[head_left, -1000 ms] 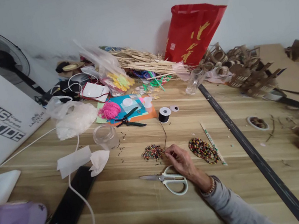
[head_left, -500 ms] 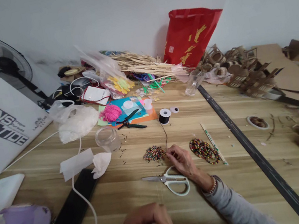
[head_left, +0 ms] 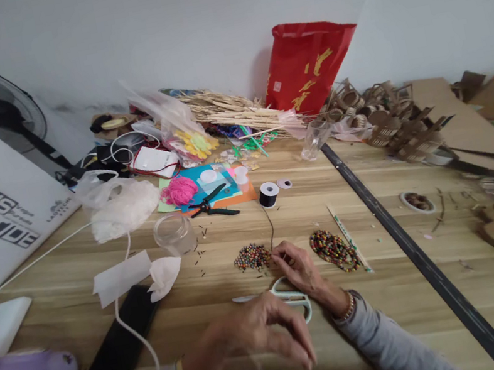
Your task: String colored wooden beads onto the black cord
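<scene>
Fingertips of the right hand (head_left: 298, 271) appear to pinch the end of a dark cord (head_left: 272, 226) leading from a black spool (head_left: 269, 196), perhaps steadying it beside the heap of loose beads (head_left: 253, 257), which lies within easy reach. Blurred, the left hand (head_left: 253, 329) curls above white-handled scissors (head_left: 295, 296); whether its fingers press together, I cannot tell. A coiled bead strand (head_left: 322, 244) lies apart, probably to avoid mixing. Craft supplies crowd the wood-grained table (head_left: 386, 326) before a pale wall (head_left: 151, 23).
</scene>
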`<action>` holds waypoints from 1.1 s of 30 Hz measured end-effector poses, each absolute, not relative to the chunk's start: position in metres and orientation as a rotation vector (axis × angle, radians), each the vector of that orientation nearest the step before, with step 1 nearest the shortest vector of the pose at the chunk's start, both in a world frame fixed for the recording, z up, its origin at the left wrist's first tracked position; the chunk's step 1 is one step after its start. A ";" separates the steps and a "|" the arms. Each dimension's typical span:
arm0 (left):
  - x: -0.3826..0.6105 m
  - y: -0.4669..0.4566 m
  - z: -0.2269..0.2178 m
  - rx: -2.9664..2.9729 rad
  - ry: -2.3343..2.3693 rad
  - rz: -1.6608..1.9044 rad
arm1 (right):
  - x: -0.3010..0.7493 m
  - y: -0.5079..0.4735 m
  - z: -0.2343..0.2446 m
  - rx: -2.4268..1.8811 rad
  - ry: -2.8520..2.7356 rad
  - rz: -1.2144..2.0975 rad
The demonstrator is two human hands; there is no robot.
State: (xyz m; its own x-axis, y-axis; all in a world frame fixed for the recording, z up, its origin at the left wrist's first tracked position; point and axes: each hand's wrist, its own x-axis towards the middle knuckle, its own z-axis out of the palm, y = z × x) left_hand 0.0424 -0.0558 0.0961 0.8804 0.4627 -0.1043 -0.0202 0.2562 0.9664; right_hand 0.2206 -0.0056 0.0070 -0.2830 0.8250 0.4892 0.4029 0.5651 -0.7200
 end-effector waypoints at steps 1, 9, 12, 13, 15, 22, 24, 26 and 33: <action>0.044 -0.049 0.093 1.233 0.399 0.394 | 0.220 -0.006 0.007 -0.999 -1.890 0.599; 0.047 -0.011 0.061 1.404 1.054 1.019 | 0.220 -0.006 0.005 -1.036 -1.852 0.631; 0.038 -0.004 0.054 1.529 1.191 1.078 | 0.220 -0.005 0.006 -1.023 -1.864 0.618; 0.035 -0.002 0.052 1.576 1.219 1.073 | 0.220 -0.005 0.006 -1.018 -1.866 0.616; 0.031 0.001 0.049 1.668 1.263 1.068 | 0.220 -0.005 0.005 -1.008 -1.874 0.613; 0.027 0.003 0.039 1.962 1.325 1.020 | 0.220 -0.005 0.003 -0.993 -1.907 0.568; 0.025 0.003 0.035 2.047 1.344 1.031 | 0.220 -0.005 0.004 -0.983 -1.917 0.558; 0.023 0.004 0.031 2.117 1.360 1.032 | 0.220 -0.005 0.004 -0.977 -1.926 0.553; 0.021 0.004 0.025 2.294 1.334 0.911 | 0.220 -0.004 0.002 -1.001 -1.944 0.544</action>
